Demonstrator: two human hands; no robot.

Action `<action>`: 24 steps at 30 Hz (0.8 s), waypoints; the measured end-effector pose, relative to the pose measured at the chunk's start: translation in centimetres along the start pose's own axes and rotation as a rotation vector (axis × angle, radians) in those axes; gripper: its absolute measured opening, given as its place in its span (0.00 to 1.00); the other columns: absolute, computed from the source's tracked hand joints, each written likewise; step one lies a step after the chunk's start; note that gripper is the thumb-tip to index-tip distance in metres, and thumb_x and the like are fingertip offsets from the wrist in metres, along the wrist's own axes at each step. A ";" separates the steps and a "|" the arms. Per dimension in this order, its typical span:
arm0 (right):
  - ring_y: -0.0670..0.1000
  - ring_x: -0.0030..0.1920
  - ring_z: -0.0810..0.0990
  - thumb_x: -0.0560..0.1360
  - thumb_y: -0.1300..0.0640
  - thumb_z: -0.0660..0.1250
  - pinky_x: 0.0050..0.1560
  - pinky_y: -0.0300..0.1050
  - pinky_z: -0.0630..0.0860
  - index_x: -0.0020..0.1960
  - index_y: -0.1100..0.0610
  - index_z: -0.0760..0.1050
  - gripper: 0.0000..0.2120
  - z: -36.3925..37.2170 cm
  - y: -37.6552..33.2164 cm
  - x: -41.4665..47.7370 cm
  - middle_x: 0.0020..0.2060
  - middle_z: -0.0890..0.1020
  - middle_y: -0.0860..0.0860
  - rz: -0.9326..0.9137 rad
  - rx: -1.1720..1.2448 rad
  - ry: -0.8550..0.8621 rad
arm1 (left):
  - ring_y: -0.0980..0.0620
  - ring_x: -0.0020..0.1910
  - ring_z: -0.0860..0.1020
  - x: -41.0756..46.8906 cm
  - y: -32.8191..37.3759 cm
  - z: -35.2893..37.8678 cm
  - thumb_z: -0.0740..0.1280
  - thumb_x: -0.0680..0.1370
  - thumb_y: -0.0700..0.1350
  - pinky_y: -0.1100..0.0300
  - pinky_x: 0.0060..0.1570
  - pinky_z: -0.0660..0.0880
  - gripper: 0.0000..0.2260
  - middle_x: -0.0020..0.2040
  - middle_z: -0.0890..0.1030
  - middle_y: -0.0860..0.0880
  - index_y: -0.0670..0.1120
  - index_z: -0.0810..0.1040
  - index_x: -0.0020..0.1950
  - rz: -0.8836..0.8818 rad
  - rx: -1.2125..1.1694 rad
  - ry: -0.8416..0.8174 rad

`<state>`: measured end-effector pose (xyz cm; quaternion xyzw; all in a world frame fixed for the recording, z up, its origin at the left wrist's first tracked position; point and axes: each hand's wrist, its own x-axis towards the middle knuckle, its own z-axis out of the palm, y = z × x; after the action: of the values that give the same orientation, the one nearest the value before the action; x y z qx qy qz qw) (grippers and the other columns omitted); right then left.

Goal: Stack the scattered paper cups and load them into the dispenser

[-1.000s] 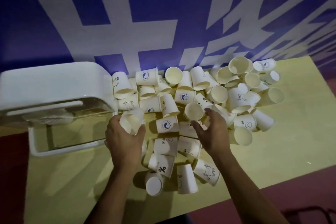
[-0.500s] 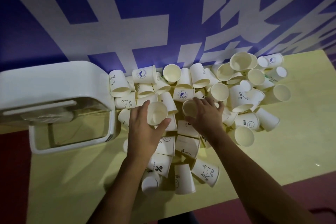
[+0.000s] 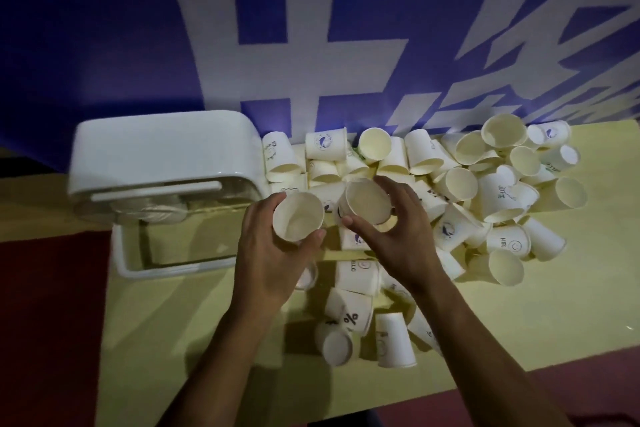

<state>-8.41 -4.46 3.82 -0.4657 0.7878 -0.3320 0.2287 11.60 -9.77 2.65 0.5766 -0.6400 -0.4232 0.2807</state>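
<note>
Two paper cups are held mouth-up above the heap: one cup is wrapped by the left hand, grip closed round its wall; the second cup is pinched at the rim by the right hand, grip closed on it, tilted slightly toward the first. The two cups sit just beside each other, rims not yet nested. The step in hand is judged to be nesting the right cup into the left. To do it well, the left cup should be kept upright and steady as the receiver, the right cup's base brought over its mouth and axes lined up before it is dropped in; a light grip is advised since thin paper walls will oval under squeeze and jam the nest. The remaining pile of cups is spread to the right of and behind the held cups, most on their sides, some mouth-down, on the yellow surface. The dispenser stands just left of the held cups, white housing over a clear lower part; whether any cups are loaded in it cannot be told. Most of the task is judged still ahead.
</note>
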 end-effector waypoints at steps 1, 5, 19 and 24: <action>0.40 0.60 0.72 0.69 0.32 0.74 0.55 0.36 0.73 0.73 0.48 0.71 0.38 0.9 -1.1 -0.4 0.65 0.76 0.43 -0.007 0.020 -0.002 | 0.65 0.57 0.71 0.0 -0.4 -1.2 0.78 0.70 0.57 0.75 0.48 0.70 0.30 0.64 0.71 0.60 0.57 0.72 0.70 -0.002 -0.006 0.000; 0.38 0.58 0.72 0.70 0.34 0.73 0.54 0.34 0.72 0.72 0.48 0.71 0.35 5.0 -4.9 -1.8 0.61 0.74 0.39 -0.029 0.062 -0.005 | 0.68 0.62 0.72 0.1 -3.7 -6.4 0.79 0.71 0.54 0.70 0.54 0.75 0.29 0.65 0.73 0.59 0.57 0.74 0.70 0.032 -0.038 0.014; 0.39 0.61 0.75 0.71 0.42 0.78 0.58 0.32 0.72 0.70 0.49 0.72 0.32 11.5 -7.8 -4.9 0.60 0.77 0.42 -0.002 0.092 0.011 | 0.52 0.64 0.75 4.1 -12.8 -10.0 0.79 0.69 0.52 0.49 0.61 0.76 0.32 0.68 0.75 0.56 0.55 0.73 0.72 -0.094 0.060 -0.167; 0.34 0.60 0.74 0.70 0.42 0.79 0.55 0.26 0.70 0.71 0.48 0.71 0.33 11.9 -7.7 -4.8 0.59 0.75 0.36 -0.024 0.066 -0.004 | 0.52 0.66 0.75 4.9 -14.4 -9.2 0.81 0.69 0.49 0.53 0.63 0.74 0.33 0.69 0.76 0.55 0.55 0.73 0.71 -0.123 0.108 -0.243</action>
<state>6.27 -6.54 1.66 -0.4682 0.7702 -0.3594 0.2416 25.74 -16.22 -6.01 0.5738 -0.6544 -0.4711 0.1433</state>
